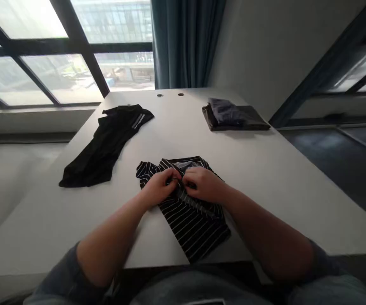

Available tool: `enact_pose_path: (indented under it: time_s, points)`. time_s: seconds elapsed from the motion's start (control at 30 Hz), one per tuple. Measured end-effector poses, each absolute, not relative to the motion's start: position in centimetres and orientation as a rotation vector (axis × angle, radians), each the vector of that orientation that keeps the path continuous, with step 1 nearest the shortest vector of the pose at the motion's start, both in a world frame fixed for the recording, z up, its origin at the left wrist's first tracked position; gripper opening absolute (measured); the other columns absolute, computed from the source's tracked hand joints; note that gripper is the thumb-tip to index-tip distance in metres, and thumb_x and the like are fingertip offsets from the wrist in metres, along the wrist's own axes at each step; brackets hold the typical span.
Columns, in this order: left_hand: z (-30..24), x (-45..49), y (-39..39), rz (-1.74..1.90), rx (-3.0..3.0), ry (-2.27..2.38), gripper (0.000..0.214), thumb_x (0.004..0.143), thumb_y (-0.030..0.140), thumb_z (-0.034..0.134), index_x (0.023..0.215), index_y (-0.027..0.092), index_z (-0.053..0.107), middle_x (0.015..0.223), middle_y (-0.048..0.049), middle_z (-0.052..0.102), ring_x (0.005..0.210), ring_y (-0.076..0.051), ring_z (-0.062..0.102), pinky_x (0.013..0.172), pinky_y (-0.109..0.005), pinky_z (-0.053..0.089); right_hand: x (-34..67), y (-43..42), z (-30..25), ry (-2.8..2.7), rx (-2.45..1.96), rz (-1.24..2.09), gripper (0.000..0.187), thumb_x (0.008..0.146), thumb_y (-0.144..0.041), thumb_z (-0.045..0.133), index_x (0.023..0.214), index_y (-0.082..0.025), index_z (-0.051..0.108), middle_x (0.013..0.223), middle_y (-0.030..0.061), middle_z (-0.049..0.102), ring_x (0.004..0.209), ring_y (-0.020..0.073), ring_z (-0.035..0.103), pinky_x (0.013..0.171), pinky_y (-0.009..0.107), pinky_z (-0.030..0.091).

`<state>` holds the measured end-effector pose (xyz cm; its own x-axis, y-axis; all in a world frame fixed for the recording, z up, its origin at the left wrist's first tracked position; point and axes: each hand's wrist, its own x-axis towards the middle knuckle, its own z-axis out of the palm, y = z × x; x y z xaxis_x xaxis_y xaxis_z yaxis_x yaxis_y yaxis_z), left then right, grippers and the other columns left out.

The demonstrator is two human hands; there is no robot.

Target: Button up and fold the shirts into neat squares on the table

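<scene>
A left hand and right hand, each closed in a pinch, grip a striped garment at a white table's near edge, a black garment lying beyond at left.

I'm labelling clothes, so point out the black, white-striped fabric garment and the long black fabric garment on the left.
Black, white-striped fabric garment (191,221), head view: striped middle.
Long black fabric garment (105,148), head view: middle section.
</scene>
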<state>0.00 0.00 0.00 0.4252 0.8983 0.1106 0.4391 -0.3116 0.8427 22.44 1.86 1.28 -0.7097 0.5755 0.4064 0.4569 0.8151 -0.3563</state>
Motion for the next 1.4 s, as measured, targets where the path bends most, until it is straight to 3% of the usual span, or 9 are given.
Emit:
enact_pose_path:
  time_s: [0.13,0.27,0.37,0.47,0.63,0.73,0.97,1.23,1.4]
  points:
    - [0.1,0.0,0.4,0.735,2.064,1.056,0.016,0.097,0.027,0.058,0.108,0.023,0.069,0.11,-0.0026,0.074,0.103,-0.021,0.068,0.095,-0.035,0.052,22.3,1.6,1.4,-2.415,-0.789,0.176,0.014,0.088,-0.007,0.063,0.085,-0.02,0.065,0.085,0.0034,0.068,0.083,0.0204,0.061,0.079,0.034,0.046]
    - [0.0,0.0,0.7,0.768,2.103,1.083,0.014,0.098,0.031,0.06,0.097,0.021,0.07,0.097,-0.0031,0.073,0.092,-0.02,0.067,0.087,-0.034,0.053,22.0,1.3,1.3,-2.329,-0.796,0.081,0.012,0.094,-0.012,0.062,0.087,-0.021,0.067,0.088,0.0054,0.07,0.085,0.0222,0.063,0.082,0.036,0.048]
    - [-0.1,0.1,0.8,0.799,2.077,1.143,0.013,0.097,0.031,0.061,0.095,0.021,0.069,0.094,-0.0032,0.072,0.088,-0.02,0.067,0.083,-0.034,0.052,21.4,0.9,1.0,-2.193,-0.844,0.134,0.014,0.092,-0.009,0.062,0.087,-0.021,0.067,0.088,0.0055,0.07,0.085,0.022,0.065,0.081,0.036,0.051]
    - [-0.4,0.4,0.8,0.876,2.031,1.202,0.013,0.095,0.03,0.062,0.101,0.021,0.069,0.101,-0.0049,0.075,0.095,-0.022,0.069,0.09,-0.036,0.053,20.9,0.4,0.9,-2.077,-0.894,0.241,0.014,0.09,-0.009,0.066,0.084,-0.021,0.068,0.082,0.0032,0.069,0.08,0.0199,0.066,0.077,0.033,0.052]
    - [-0.7,0.7,0.6,0.903,1.93,1.263,0.018,0.096,0.033,0.06,0.104,0.02,0.069,0.103,-0.0057,0.076,0.098,-0.023,0.07,0.093,-0.037,0.054,20.5,-0.4,0.9,-2.027,-0.936,0.077,0.013,0.095,-0.015,0.067,0.085,-0.022,0.071,0.086,0.0042,0.074,0.084,0.0215,0.068,0.086,0.038,0.051]
    - [-0.7,0.7,0.5,0.931,1.921,1.301,0.02,0.094,0.035,0.062,0.105,0.02,0.07,0.106,-0.0066,0.077,0.101,-0.024,0.07,0.096,-0.039,0.053,20.4,-0.5,0.9,-2.046,-0.952,0.076,0.016,0.094,-0.015,0.066,0.081,-0.023,0.07,0.083,0.0039,0.073,0.081,0.0213,0.067,0.083,0.038,0.051]
    - [-0.1,0.9,0.2,0.902,1.85,1.288,0.022,0.094,0.039,0.06,0.095,0.02,0.07,0.094,-0.0036,0.076,0.087,-0.021,0.069,0.083,-0.034,0.054,20.5,-0.1,1.1,-2.098,-0.874,0.165,0.015,0.096,-0.011,0.063,0.093,-0.02,0.074,0.094,0.0069,0.075,0.089,0.0226,0.069,0.087,0.038,0.054]
    - [-0.4,0.3,0.6,0.946,1.68,1.241,0.027,0.093,0.044,0.063,0.103,0.021,0.074,0.102,-0.0039,0.078,0.096,-0.022,0.07,0.09,-0.034,0.053,21.8,0.8,2.1,-2.201,-0.847,0.35,0.017,0.09,-0.006,0.063,0.083,-0.021,0.067,0.09,0.0046,0.068,0.088,0.0203,0.066,0.082,0.034,0.055]
    - [0.5,0.3,0.4,0.85,1.788,1.285,0.026,0.095,0.044,0.06,0.096,0.021,0.074,0.094,-0.0023,0.077,0.09,-0.021,0.069,0.086,-0.033,0.052,22.1,1.3,1.9,-2.231,-0.798,0.295,0.015,0.094,-0.009,0.062,0.087,-0.021,0.069,0.095,0.0062,0.069,0.093,0.0213,0.065,0.086,0.036,0.054]
